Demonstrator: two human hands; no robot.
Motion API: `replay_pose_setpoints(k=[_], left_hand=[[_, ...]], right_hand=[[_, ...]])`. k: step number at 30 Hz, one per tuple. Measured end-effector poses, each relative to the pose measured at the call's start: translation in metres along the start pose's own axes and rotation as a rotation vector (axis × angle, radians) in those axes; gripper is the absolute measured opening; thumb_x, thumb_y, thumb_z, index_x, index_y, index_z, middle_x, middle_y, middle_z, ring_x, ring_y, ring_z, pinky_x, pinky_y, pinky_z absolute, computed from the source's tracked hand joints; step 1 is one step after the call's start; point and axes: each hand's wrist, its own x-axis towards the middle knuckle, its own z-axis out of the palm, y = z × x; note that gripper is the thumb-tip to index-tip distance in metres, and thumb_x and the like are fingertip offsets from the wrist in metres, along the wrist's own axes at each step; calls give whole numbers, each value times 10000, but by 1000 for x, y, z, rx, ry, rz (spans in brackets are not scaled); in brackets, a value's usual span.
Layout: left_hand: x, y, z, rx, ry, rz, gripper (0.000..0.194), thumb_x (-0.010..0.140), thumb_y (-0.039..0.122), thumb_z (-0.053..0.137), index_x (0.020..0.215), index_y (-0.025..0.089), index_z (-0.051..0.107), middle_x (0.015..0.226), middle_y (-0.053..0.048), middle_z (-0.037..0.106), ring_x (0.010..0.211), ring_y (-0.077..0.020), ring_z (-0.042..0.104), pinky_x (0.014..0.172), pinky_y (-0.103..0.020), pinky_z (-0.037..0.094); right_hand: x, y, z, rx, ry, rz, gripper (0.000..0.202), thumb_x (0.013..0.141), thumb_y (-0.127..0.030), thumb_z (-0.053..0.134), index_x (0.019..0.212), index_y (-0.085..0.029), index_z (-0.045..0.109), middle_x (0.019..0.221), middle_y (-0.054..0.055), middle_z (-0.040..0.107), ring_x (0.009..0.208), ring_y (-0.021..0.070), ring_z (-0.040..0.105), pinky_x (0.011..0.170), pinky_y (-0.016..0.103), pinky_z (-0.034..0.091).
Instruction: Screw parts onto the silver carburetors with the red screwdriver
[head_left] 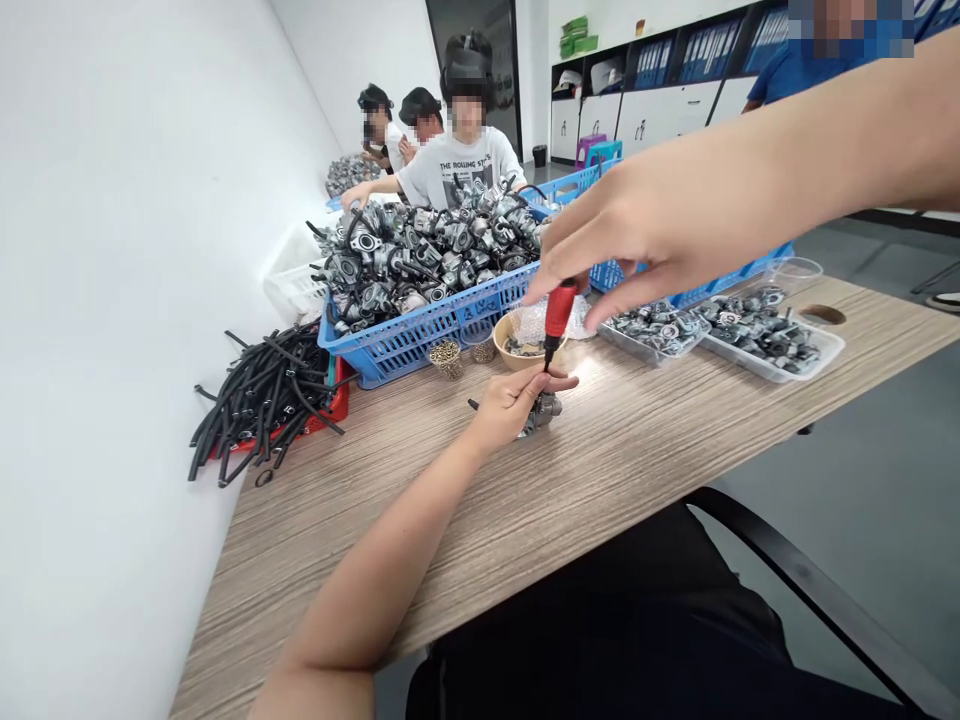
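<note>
My left hand (514, 405) is closed around a small grey metal part (546, 412) on the wooden table. Its thumb and fingers also meet at the shaft of a red and black screwdriver (559, 312), which stands nearly upright with its tip hidden at the part. Above the handle is my right hand (611, 245), its fingers spread around the top with the thumb apart. A short black tube end (472, 404) sticks out left of my left hand.
A blue crate (420, 335) heaped with metal parts stands behind, beside black tubes (262, 400), a cup of brass pieces (445, 358) and a yellow bowl (504, 352). Clear trays (787, 372) of parts lie right. Across the table sits a person (461, 165); others are farther back.
</note>
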Motion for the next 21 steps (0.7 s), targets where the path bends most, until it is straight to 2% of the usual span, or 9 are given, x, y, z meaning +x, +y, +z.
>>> replay_pose_setpoints(k=[2,4,7,9,11,13,18,21], left_hand=[[1,2,0,2,-16,12,585,1202,678,519,1227,269,936,1372,-87,895,1282,-289,829,1220,-490,609],[2,3,0,4,-24,8,570,1202,669,525,1205,285,946,1398,-77,886,1313,-283,821,1243,-475,597],[1,1,2,-24,-8,-15,566,1196,678,534,1244,277,931,1382,-87,892,1370,-291,815,1306,-491,564],[-1,-1,4,-64,22,-17,574,1182,694,561,1396,258,869,1316,-102,910,1363,-297,830,1324,-522,555],[-2,-4,5,-92,48,-9,616,1172,695,591,1551,244,770,1269,-109,919,1331,-296,850,1321,-544,562],[-3,-5,5,-91,50,11,616,1178,667,608,1603,239,728,1271,-110,914,1329,-291,853,1324,-551,564],[-1,-3,4,-108,26,25,534,1181,609,644,1545,244,780,1261,-106,916,1329,-289,853,1288,-541,607],[-1,-2,4,-117,40,-11,487,1180,615,642,1371,229,869,1247,-114,922,1313,-295,860,1287,-525,609]], right_hand=[[-3,4,2,-58,27,-51,770,1173,-842,300,1407,-315,812,1220,95,755,1025,286,696,903,498,480],[-1,3,4,-79,56,-42,714,1221,-743,291,1243,-297,849,1115,77,752,972,263,696,881,488,485],[6,-4,4,-139,29,60,519,1224,-643,475,1180,-279,843,1023,50,757,888,243,688,844,471,498],[11,-12,4,-154,-28,139,452,1196,-630,576,1156,-262,834,986,47,754,848,233,675,818,460,500],[15,-18,3,-164,-50,197,486,1176,-668,601,1088,-239,812,940,45,733,823,221,653,823,456,508],[19,-24,2,-174,-58,266,535,1174,-703,583,1027,-231,787,893,35,713,839,218,655,873,463,521],[27,-35,-2,-265,-127,420,630,1204,-727,484,1012,-208,786,765,16,683,961,265,738,972,471,551],[33,-44,-4,-257,-116,459,697,1217,-713,449,971,-163,799,713,39,662,979,319,769,983,524,575]])
